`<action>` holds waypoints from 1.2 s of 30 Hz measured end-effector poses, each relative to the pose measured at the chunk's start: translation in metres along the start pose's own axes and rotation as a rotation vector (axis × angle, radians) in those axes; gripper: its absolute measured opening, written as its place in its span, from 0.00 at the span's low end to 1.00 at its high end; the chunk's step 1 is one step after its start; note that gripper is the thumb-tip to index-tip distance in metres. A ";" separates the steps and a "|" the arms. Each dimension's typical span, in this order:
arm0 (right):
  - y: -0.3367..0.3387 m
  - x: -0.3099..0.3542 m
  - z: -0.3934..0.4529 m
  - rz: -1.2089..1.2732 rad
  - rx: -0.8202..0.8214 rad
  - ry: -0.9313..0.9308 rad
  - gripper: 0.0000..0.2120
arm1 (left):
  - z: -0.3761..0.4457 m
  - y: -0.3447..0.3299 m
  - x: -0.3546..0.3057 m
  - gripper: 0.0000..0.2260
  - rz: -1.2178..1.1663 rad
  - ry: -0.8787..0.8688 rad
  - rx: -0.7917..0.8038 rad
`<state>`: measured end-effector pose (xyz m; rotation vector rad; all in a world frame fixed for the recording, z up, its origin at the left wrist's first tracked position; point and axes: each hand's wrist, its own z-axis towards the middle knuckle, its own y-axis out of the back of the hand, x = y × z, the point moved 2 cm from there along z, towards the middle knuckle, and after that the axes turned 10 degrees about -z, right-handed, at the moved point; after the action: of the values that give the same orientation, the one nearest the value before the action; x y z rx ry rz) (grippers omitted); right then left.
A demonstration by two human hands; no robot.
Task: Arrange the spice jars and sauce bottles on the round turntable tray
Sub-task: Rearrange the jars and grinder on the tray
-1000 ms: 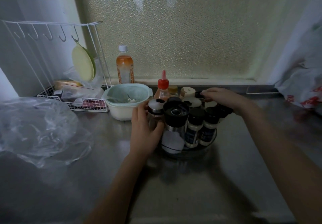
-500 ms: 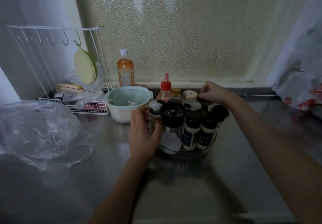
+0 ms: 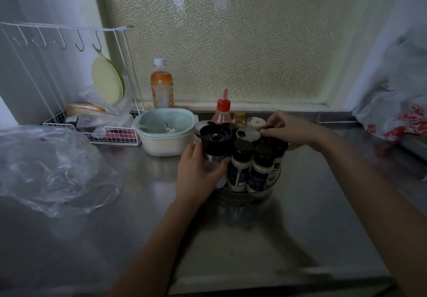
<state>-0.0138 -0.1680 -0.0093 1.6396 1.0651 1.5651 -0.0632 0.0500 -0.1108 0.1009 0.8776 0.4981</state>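
Now left hand (image 3: 198,176) grips dispenser (image 3: 215,144); right hand (image 3: 291,130) pinches a jar cap (image 3: 269,132).

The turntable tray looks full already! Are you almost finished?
Nearly. The turntable tray already holds the red-capped sauce bottle and several black-capped spice jars. The left hand grips the big black-lidded jar; the right hand pinches something at the back. Only the orange bottle stands off it.
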 end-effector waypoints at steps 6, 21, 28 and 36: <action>-0.003 0.002 -0.021 -0.152 -0.408 0.186 0.21 | -0.002 0.010 -0.015 0.22 -0.231 -0.069 -0.262; -0.093 -0.058 -0.056 0.205 -0.356 0.138 0.24 | 0.003 0.027 0.001 0.20 -0.265 0.088 -0.474; -0.104 -0.038 -0.081 0.151 -0.523 0.237 0.23 | -0.001 0.029 -0.005 0.19 -0.228 0.043 -0.427; -0.144 0.001 -0.116 0.018 -0.431 0.373 0.22 | 0.004 0.028 0.004 0.22 -0.245 0.121 -0.453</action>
<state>-0.1474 -0.1084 -0.1227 1.0979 0.8107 1.9980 -0.0690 0.0766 -0.1031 -0.4502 0.8619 0.4651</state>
